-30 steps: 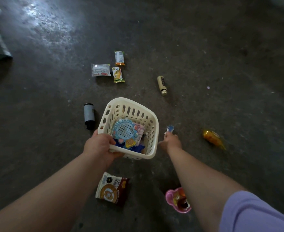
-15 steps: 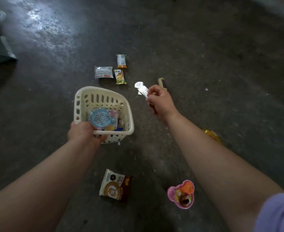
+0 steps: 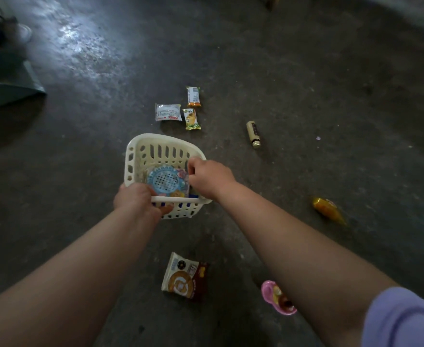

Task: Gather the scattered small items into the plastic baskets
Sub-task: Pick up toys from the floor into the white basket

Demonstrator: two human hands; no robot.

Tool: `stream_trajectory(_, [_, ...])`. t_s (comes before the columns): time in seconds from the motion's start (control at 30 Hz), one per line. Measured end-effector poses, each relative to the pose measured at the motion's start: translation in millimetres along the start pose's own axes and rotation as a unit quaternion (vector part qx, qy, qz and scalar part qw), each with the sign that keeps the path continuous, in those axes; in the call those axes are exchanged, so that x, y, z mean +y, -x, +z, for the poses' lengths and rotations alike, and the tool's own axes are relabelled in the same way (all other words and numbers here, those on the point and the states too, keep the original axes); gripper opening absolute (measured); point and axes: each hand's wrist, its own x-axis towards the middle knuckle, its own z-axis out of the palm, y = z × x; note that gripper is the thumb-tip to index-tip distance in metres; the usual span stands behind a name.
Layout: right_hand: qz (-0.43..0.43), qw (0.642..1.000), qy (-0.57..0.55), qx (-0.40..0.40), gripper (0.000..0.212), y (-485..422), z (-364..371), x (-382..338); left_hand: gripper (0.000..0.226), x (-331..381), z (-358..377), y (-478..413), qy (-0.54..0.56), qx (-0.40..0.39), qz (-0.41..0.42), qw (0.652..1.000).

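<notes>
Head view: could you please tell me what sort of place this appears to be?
Likely a garage or bare utility room: rough concrete floor with snack packets and a bottle lying directly on it.

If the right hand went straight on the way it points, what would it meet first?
The right hand would probably meet the blue toy pack inside the cream basket; depth is unclear.

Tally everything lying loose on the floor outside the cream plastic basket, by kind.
Small snack packets: 3 (white packet, orange-ended packet, yellow-green packet)
Brown-and-cream snack bag: 1
Bottles: 2 (cream bottle, orange bottle)
Pink plastic cup: 1
Total: 7
</notes>
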Motion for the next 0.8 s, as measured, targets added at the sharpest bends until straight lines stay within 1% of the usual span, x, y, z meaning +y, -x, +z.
stream_trajectory(0.1, [-0.006,0.999,0.038,-0.005,0.004,-1.1,7.1,0.1,0.048,0.8,-1.7,-1.2,0.0,-0.006,-0.001,1.0])
stream_trajectory(0.17, [-0.008,0.999,0.032,-0.035,0.012,-3.7,9.2,2.2,0.044,1.6,-3.3,-2.1,-0.001,-0.006,0.001,1.0])
stream_trajectory(0.23, [-0.003,0.997,-0.033,-0.074,0.023,-4.5,10.3,5.5,0.042,1.7,-5.0,-1.2,-0.01,-0.008,0.001,1.0])
stream_trajectory(0.3, [0.012,0.985,-0.148,-0.091,0.027,-1.8,6.6,10.6,0.043,1.0,-5.5,-1.2,-0.021,-0.013,0.0,1.0])
stream_trajectory(0.37, [0.033,0.97,-0.229,-0.075,0.029,1.9,-2.3,19.9,0.043,0.9,-5.6,-1.0,-0.023,-0.016,-0.004,1.0])
stream_trajectory(0.4, [0.046,0.967,-0.246,-0.056,0.029,4.0,-7.6,27.7,0.043,0.2,-4.7,-0.2,-0.027,-0.02,-0.008,0.999])
stream_trajectory(0.43, [0.059,0.967,-0.245,-0.032,0.028,3.8,-12.2,36.1,0.043,-0.1,-4.0,0.1,-0.032,-0.022,-0.008,0.999])
stream_trajectory(0.5, [0.102,0.973,-0.207,0.011,0.025,9.1,-17.5,58.2,0.046,-4.7,1.2,4.2,-0.047,-0.029,-0.008,0.998])
stream_trajectory(0.53, [0.129,0.974,-0.186,0.013,0.024,12.5,-16.2,69.4,0.048,-7.4,4.5,6.9,-0.054,-0.034,-0.006,0.998])
stream_trajectory(0.57, [0.153,0.975,-0.163,-0.003,0.022,16.0,-12.3,81.3,0.051,-10.9,8.1,8.4,-0.061,-0.041,-0.004,0.997])
stream_trajectory(0.6, [0.179,0.974,-0.134,-0.039,0.02,24.0,-5.2,95.1,0.054,-15.9,12.5,12.8,-0.076,-0.051,-0.006,0.996])
stream_trajectory(0.63, [0.196,0.971,-0.104,-0.087,0.017,30.1,3.2,105.5,0.056,-18.6,15.8,15.7,-0.089,-0.054,-0.01,0.995])
stream_trajectory(0.7, [0.215,0.955,-0.026,-0.204,0.015,48.8,19.9,126.2,0.056,-27.5,25.3,22.0,-0.121,-0.067,-0.022,0.99])
stream_trajectory(0.73, [0.222,0.941,0.015,-0.255,0.021,64.7,29.7,136.8,0.055,-35.0,31.0,27.6,-0.146,-0.071,-0.026,0.986])
stream_trajectory(0.8, [0.224,0.911,0.09,-0.335,0.046,85.0,51.2,149.2,0.052,-42.5,36.0,33.5,-0.166,-0.079,-0.034,0.982])
